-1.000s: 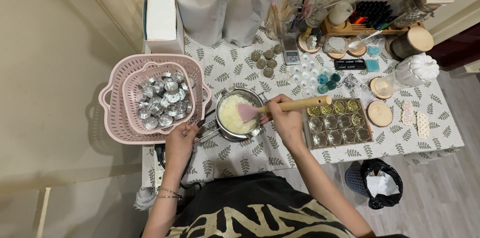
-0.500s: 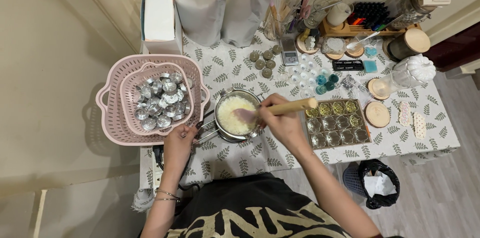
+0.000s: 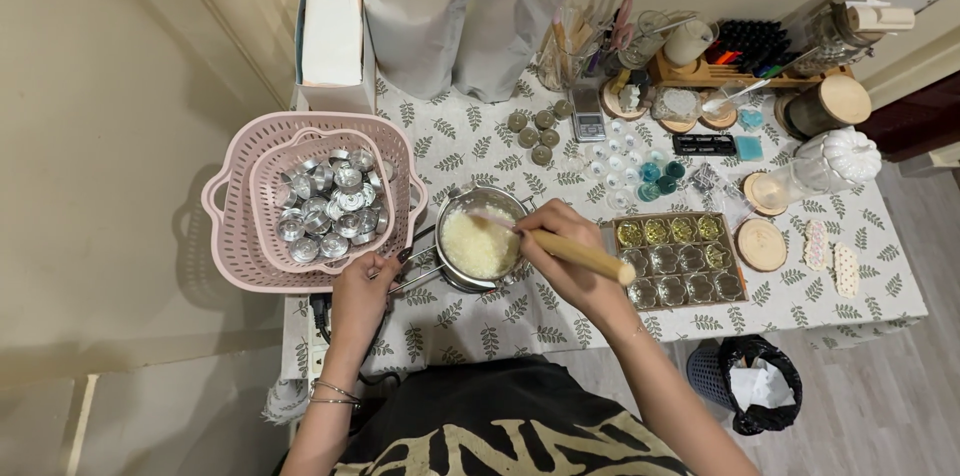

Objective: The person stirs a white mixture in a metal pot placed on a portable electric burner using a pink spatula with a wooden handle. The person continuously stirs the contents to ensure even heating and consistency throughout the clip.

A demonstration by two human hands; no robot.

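The right hand (image 3: pixel 570 261) is closing in a full fist around the wooden handle of a spatula (image 3: pixel 560 248), the handle pointing out to the right over a mould tray (image 3: pixel 680 258) and the pink blade dipping into the small metal pot (image 3: pixel 480 241). The pot is sitting near the middle of the leaf-patterned tablecloth (image 3: pixel 470 151), and it is holding pale yellowish-white flakes (image 3: pixel 478 244) that look like wax. The left hand (image 3: pixel 362 291) is curling its fingers around the pot's long metal handle (image 3: pixel 415 261) at the near left of the pot, gripping it with fingers bent rather than spread.

Just to the left of the pot, a pink slotted basket (image 3: pixel 235 256) is resting with a smaller pink basket nested inside, which is carrying a heap of empty silver tealight cups (image 3: pixel 325 206). Two tall silver pouches (image 3: pixel 460 11) are standing at the far edge of the table. A black bin (image 3: pixel 745 381) is sitting on the floor at the near right.
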